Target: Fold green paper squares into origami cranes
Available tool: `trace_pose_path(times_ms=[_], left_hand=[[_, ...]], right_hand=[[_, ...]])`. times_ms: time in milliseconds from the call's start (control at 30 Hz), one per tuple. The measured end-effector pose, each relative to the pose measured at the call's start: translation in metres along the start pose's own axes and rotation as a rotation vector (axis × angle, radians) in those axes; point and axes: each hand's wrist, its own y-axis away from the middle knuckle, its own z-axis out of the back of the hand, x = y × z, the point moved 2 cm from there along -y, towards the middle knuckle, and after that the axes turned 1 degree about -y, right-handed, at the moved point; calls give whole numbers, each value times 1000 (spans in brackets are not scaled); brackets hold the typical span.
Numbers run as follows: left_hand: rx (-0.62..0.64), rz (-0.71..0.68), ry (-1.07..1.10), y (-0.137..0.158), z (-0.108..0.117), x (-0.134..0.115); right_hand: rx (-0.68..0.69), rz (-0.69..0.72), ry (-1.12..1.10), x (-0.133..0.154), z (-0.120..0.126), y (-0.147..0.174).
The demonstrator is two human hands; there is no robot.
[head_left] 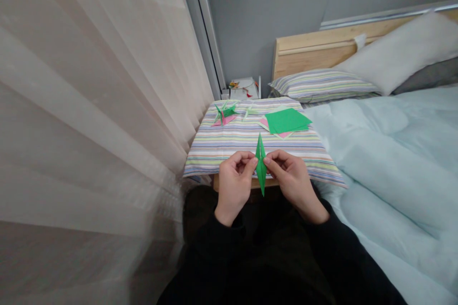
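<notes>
Between my two hands is a folded green origami paper (pixel 261 167), a narrow diamond with its long points up and down and a slit in the upper half. My left hand (pixel 236 178) pinches its left edge between thumb and fingers. On the opposite edge, my right hand (pixel 289 176) has the same kind of pinch. The paper is held above the near edge of a small table covered by a striped cloth (pixel 222 147). Behind it on the cloth lie a stack of green paper sheets (pixel 288 120), with pink and pale sheets under it, and several folded paper cranes (pixel 224 113).
A pale curtain (pixel 107 81) hangs along the left side. To the right is a bed with a light blue quilt (pixel 386 152), a striped pillow (pixel 325 83) and a wooden headboard (pixel 304 52). Small colourful items lie on a white stand (pixel 234 93) behind the table.
</notes>
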Motion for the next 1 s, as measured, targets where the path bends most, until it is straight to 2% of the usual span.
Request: trace_pose_path(times_ms=[200,367,467,533,633,1000], left_hand=[[-62,-15,13,-5,0,9],[-66,-126,-176,0,3,9],[-39,-183,-241,4,2,6],[-1,-178,-213,6,0,4],[39,-158,-140,8,-2,1],[64,-80,68,5,-2,8]], right_hand=[[-56,-18,-66,-9,-3,-1],[-117,26,-35,-12,-7,4],[-50,46,-32,-9,-10,5],[-12,45,-37,-9,-11,5],[-31,44,-4,-8,-8,5],[-21,49,25,1,-5,9]])
